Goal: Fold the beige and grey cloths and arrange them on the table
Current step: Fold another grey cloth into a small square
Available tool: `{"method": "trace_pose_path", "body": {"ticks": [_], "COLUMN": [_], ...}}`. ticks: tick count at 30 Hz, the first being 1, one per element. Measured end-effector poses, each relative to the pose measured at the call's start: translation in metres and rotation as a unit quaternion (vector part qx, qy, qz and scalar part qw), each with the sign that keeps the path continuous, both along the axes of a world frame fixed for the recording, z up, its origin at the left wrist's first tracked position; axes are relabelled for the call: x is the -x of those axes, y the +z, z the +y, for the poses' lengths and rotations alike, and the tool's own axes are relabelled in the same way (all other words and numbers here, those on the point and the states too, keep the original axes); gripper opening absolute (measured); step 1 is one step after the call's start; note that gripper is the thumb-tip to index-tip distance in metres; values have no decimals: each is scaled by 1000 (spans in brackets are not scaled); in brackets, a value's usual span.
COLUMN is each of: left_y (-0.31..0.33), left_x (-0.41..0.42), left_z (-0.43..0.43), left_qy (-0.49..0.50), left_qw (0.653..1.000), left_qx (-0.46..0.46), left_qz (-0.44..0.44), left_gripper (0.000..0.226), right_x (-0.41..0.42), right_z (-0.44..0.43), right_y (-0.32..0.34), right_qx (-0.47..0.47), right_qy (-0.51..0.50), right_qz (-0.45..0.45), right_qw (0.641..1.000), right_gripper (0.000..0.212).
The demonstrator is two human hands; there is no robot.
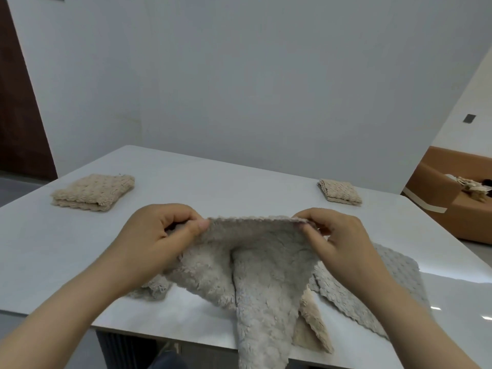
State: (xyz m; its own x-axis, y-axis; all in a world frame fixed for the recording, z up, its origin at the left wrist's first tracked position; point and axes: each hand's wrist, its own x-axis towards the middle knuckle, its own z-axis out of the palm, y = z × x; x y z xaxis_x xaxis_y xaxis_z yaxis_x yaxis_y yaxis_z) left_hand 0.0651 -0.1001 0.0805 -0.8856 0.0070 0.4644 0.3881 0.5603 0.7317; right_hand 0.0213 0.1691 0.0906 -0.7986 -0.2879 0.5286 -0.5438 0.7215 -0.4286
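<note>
A fluffy grey pile cloth (255, 262) is held up by its top edge, one corner pinched in the left hand (157, 233) grip, the other in the right hand (343, 241) grip. The rest is draped over the near edge of the pale grey counter (213, 182). Beyond it, a folded beige cloth (93, 193) is laid to the left and a second folded beige cloth (339, 191) to the right.

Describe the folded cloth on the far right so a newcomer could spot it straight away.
Start at the pale grey table and follow its far edge toward the right corner, nearest the brown sofa. There lies the small folded beige cloth. Unlike the larger folded beige cloth at far left, it is compact and tightly squared.
</note>
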Motion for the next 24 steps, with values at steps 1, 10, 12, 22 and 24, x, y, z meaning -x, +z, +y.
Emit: {"method": "trace_pose_path", "body": {"ticks": [1, 10, 12, 22, 24], "left_y": [2, 11, 13, 36, 44], "left_x": [1, 17, 18, 24, 24], "left_z": [-4, -29, -29, -31, -28], "left_qy": [-14, 14, 19, 52, 71], "left_qw": [1000, 1000, 1000, 997, 996], "left_qx": [11, 1, -22, 59, 42], "left_qz": [-23, -14, -8, 8, 42], "left_gripper": [23, 13, 16, 15, 17], "right_x": [1, 8, 9, 14, 13], "right_z": [3, 11, 12, 19, 19], "right_y": [3, 29, 33, 53, 58], "right_qx": [7, 78, 76, 120, 141], "right_qy": [-4, -33, -42, -50, -48], "right_qz": [4, 63, 78, 91, 105], "right_qw": [1000, 994, 993, 987, 983], "right_gripper": [17, 15, 14, 13, 14]}}
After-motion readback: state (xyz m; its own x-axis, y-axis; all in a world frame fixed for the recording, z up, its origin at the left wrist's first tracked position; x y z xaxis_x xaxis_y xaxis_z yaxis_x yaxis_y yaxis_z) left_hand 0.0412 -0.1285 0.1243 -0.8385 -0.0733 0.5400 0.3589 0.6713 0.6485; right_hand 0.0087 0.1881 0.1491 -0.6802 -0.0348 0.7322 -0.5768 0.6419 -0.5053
